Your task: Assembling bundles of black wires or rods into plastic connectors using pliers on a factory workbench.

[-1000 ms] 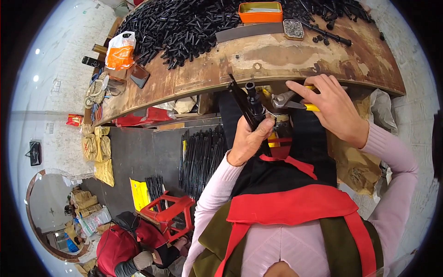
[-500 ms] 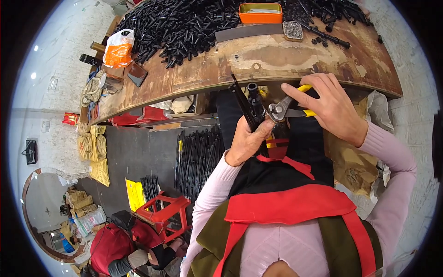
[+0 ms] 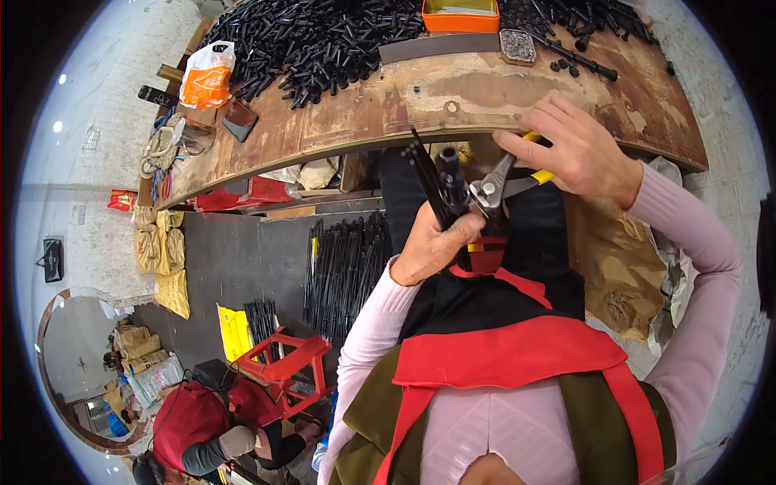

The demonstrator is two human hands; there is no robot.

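My left hand [image 3: 436, 249] is closed around a bundle of thin black rods [image 3: 426, 179] and a thicker black tubular part [image 3: 452, 176], held upright over my lap. In my right hand [image 3: 575, 149] is a pair of pliers [image 3: 501, 182] with yellow handles. Their metal jaws sit right beside the thick black part, next to my left thumb. What lies between the jaws, if anything, is too small to make out. My left fingers are mostly hidden behind the rods.
Ahead is a worn wooden table [image 3: 453, 97] with a heap of black tubular parts [image 3: 323, 48], an orange box [image 3: 461, 18] and a small tray of metal bits [image 3: 517, 47]. Black rods [image 3: 343, 275] stand to my left near a red stool [image 3: 291, 364]. Another person [image 3: 190, 428] works at lower left.
The pliers stay at the thick black part while my right hand and the rods shift slightly. The view has moved a little. At lower left, the other person's head has come into view.
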